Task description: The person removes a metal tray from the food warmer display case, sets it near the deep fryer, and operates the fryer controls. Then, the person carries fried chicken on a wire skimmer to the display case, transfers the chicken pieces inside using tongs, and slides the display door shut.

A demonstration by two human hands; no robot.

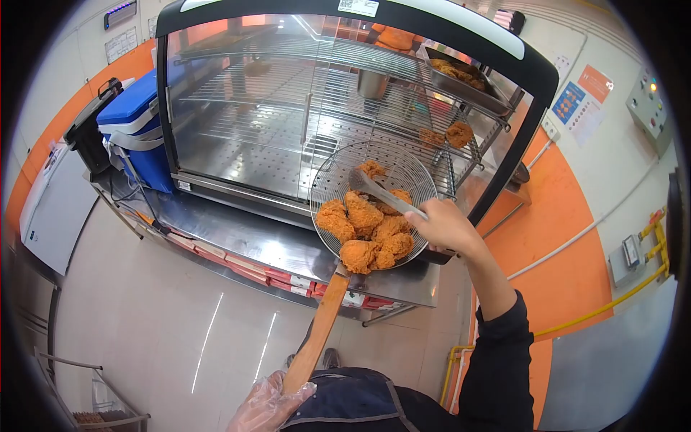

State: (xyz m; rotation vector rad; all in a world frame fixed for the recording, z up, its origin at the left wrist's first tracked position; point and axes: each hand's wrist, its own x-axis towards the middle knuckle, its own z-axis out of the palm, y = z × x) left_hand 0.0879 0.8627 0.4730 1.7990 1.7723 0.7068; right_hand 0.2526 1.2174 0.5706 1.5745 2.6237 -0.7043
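Observation:
My left hand (268, 403), in a clear plastic glove, is closed around the wooden handle of a wire skimmer (320, 324). Several pieces of fried chicken (363, 212) lie in its round mesh basket, which is at the open right side of a glass display warmer (245, 108). My bare right hand (443, 225) grips metal tongs (385, 194) that reach over the basket. Their tips are at the chicken near the back of the mesh; whether they pinch a piece I cannot tell.
Inside the warmer, fried chicken pieces (458, 134) rest on a wire rack, and a metal tray (471, 86) holds more food above. The warmer stands on a steel table (237, 230) with a blue cooler box (137, 126) at left. A person in orange (394, 37) is behind the glass.

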